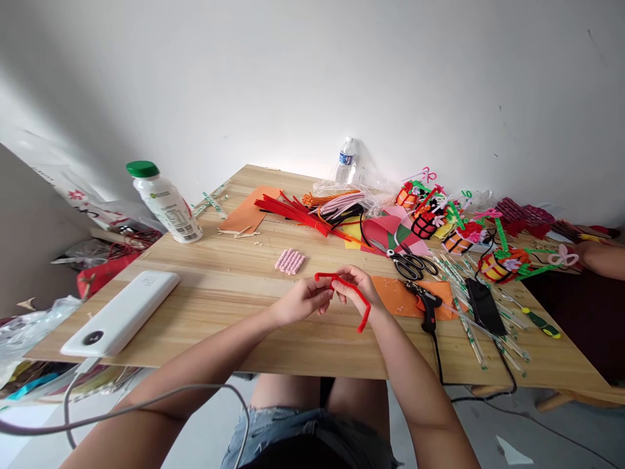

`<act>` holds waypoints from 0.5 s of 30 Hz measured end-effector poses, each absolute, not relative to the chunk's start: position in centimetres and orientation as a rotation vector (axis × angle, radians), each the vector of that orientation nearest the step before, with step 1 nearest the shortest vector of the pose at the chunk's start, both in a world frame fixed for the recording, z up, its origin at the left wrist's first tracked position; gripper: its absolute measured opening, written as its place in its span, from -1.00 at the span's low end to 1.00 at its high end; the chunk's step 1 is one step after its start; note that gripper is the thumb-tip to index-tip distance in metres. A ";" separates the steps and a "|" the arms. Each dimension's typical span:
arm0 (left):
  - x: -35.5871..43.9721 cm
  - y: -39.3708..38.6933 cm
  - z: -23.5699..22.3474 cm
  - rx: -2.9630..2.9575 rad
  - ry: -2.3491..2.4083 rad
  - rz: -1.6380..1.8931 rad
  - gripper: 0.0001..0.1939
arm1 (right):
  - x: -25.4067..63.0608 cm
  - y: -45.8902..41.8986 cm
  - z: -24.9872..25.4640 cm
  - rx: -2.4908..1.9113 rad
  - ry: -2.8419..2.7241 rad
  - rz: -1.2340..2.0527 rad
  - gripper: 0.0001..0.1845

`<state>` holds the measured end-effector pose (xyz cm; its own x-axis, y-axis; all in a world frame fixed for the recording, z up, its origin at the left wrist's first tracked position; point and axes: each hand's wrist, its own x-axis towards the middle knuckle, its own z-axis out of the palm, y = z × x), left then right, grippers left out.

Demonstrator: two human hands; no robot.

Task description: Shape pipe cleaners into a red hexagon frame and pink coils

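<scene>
A bent red pipe cleaner (364, 315) is held between my two hands, over the near middle of the table. My left hand (301, 299) pinches it close to one end, which sticks up in a short hook. The fingers of my right hand (356, 284) are closed round its middle, and the other end angles down over that wrist. Just beyond my left hand lies a small pink ribbed piece (290, 261), apart from both hands. Behind it rests a bundle of red pipe cleaners (293, 213).
At right lie a hot glue gun (424, 301), black-handled scissors (410, 266), a phone (484, 306), wrapped sticks and a screwdriver (541, 322). Small flower baskets (456, 242) stand behind. A white power bank (122, 312) and green-capped bottle (166, 205) are left. Another person's arm (601, 257) shows far right.
</scene>
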<state>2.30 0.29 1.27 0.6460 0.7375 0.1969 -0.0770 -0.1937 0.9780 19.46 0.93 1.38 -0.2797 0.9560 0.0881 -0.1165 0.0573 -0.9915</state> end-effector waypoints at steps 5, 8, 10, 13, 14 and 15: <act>2.1 0.4 1.5 1.612 0.601 0.800 -0.64 | 19.1 0.9 1.3 -0.913 -1.334 1.410 -0.68; 2.2 0.3 1.4 1.610 0.634 0.810 -0.64 | 19.0 1.1 1.0 -0.930 -1.296 1.407 -0.68; 2.4 0.2 1.4 1.635 0.655 0.837 -0.64 | 19.0 1.3 0.6 -0.913 -1.253 1.436 -0.69; 2.5 0.0 1.4 1.739 0.713 0.922 -0.65 | 19.2 1.5 0.0 -0.842 -1.196 1.555 -0.69; 2.6 -0.1 1.5 1.786 0.738 0.953 -0.64 | 19.3 1.6 0.0 -0.825 -1.186 1.589 -0.68; 2.5 -0.1 1.5 1.838 0.766 0.990 -0.64 | 19.3 1.6 0.0 -0.817 -1.181 1.613 -0.67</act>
